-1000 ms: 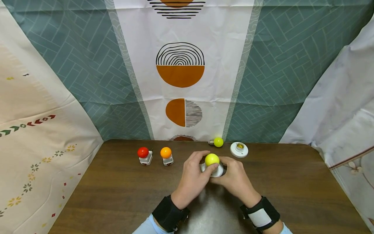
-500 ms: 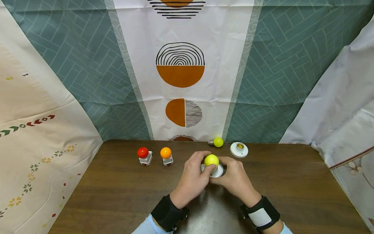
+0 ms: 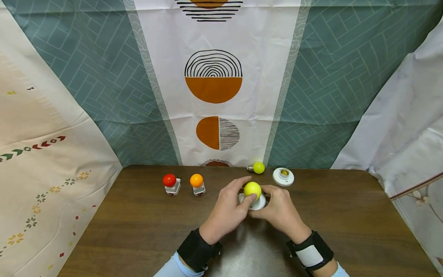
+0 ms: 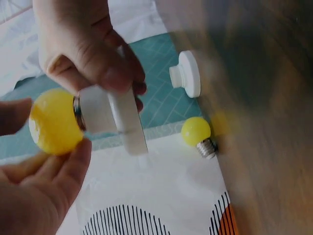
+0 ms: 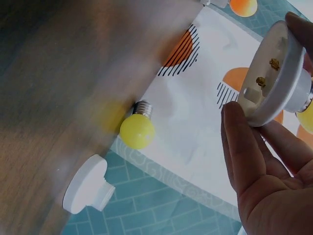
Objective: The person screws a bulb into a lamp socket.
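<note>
Between the thumb and fingers of my left hand is a round yellow light bulb. My right hand grips a white round lamp holder by its rim, just under the bulb. The left wrist view has the bulb seated in the neck of the lamp holder, a narrow band of its metal screw base showing. Seen from the right wrist, the holder's hollow underside with brass screws faces the camera, held off the table. Most of the bulb's thread is hidden inside the neck.
A second yellow bulb lies on its side at the table's back edge. To its right sits another white round lamp holder. A red bulb and an orange bulb stand in small white sockets further left.
The bulb and lamp holder have shifted very slightly to the right. My left fingertips have moved a little on the bulb; my right hand keeps its grip on the holder.
</note>
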### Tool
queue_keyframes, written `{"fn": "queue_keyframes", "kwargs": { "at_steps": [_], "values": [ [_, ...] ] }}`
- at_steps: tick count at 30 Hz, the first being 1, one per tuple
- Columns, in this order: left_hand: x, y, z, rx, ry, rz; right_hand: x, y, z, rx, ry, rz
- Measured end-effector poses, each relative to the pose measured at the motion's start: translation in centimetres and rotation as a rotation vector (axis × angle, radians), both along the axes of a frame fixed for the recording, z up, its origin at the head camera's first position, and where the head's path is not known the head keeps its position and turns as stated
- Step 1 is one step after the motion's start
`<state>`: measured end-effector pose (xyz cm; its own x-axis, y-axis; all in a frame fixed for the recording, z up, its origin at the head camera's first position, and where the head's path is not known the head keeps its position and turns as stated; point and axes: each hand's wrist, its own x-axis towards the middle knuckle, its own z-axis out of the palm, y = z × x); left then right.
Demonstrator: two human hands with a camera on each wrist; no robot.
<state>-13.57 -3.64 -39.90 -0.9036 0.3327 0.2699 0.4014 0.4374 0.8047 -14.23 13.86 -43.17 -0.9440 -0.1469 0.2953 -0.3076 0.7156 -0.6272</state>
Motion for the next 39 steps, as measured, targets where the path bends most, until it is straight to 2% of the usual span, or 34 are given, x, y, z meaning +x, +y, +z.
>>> {"fn": "queue_keyframes", "kwargs": {
  "at_steps": [6, 11, 15, 19, 23, 28, 31, 35, 39],
  "values": [
    [0.5, 0.5, -0.8, 0.047, 0.045, 0.153, 0.0, -0.1, -0.1, -0.001, 0.012, -0.018],
    [0.5, 0.7, -0.9, 0.059, 0.084, 0.191, 0.0, -0.2, -0.2, -0.006, 0.011, -0.013],
    [0.4, 0.7, -0.7, 0.057, 0.096, 0.186, 0.1, -0.2, -0.2, -0.011, 0.002, -0.011],
    [0.4, 0.6, -0.5, 0.026, 0.091, 0.153, 0.1, -0.3, -0.1, -0.013, -0.006, -0.004],
    [0.3, 0.3, -0.4, -0.010, 0.070, 0.080, 0.1, -0.2, -0.2, -0.002, -0.008, 0.003],
    [-0.1, -0.1, -0.1, -0.045, 0.030, -0.039, 0.1, 0.0, -0.2, 0.000, -0.005, 0.021],
    [-0.3, -0.3, 0.0, -0.048, 0.009, -0.078, 0.1, 0.0, -0.2, 0.003, 0.004, 0.027],
    [-0.1, -0.3, -0.1, -0.016, 0.011, -0.043, 0.1, 0.0, -0.1, -0.001, 0.016, 0.005],
    [0.2, 0.2, -0.5, 0.035, 0.051, 0.070, 0.1, -0.1, 0.0, -0.009, 0.028, -0.035]
  ]
}}
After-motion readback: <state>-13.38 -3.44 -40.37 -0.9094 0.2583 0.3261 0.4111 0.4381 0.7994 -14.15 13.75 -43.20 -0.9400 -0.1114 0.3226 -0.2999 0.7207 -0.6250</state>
